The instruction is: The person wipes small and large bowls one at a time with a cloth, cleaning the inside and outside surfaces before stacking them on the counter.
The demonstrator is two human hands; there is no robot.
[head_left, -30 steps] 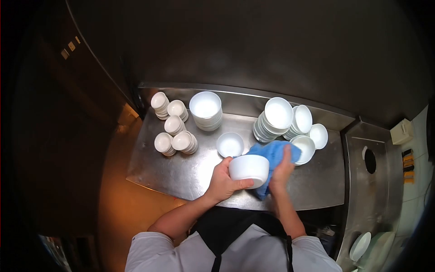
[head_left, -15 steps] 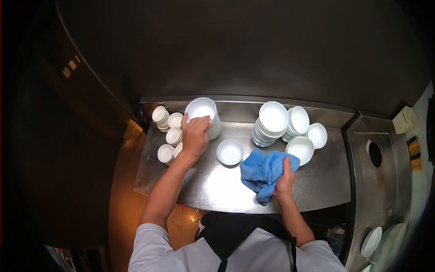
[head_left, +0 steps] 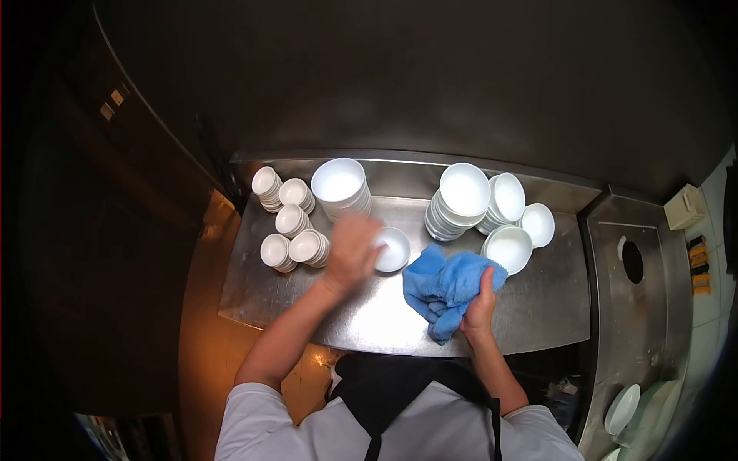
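Note:
My left hand [head_left: 354, 250], smeared by motion, is at the left edge of a single white bowl [head_left: 393, 250] on the steel counter [head_left: 377, 315]; whether its fingers touch the rim cannot be made out. In my right hand [head_left: 480, 307] is a bunched blue cloth [head_left: 453, 284], thumb on top. A tall stack of white bowls [head_left: 339, 181] rises behind my left hand. Beyond the cloth stand another tall bowl stack [head_left: 464, 190] and shorter ones, with one white bowl [head_left: 508, 250] close to the cloth's right end.
Several stacks of small white cups [head_left: 292, 220] stand on the counter's left part. To the right are a steel sink unit [head_left: 646, 307] with a dark round hole [head_left: 633, 262], a white plate [head_left: 622, 409] and a beige box [head_left: 684, 207] by the wall.
My left hand has left the rim of the tall left stack and moved down and right to the single bowl. My right hand still holds the cloth. The view has shifted slightly.

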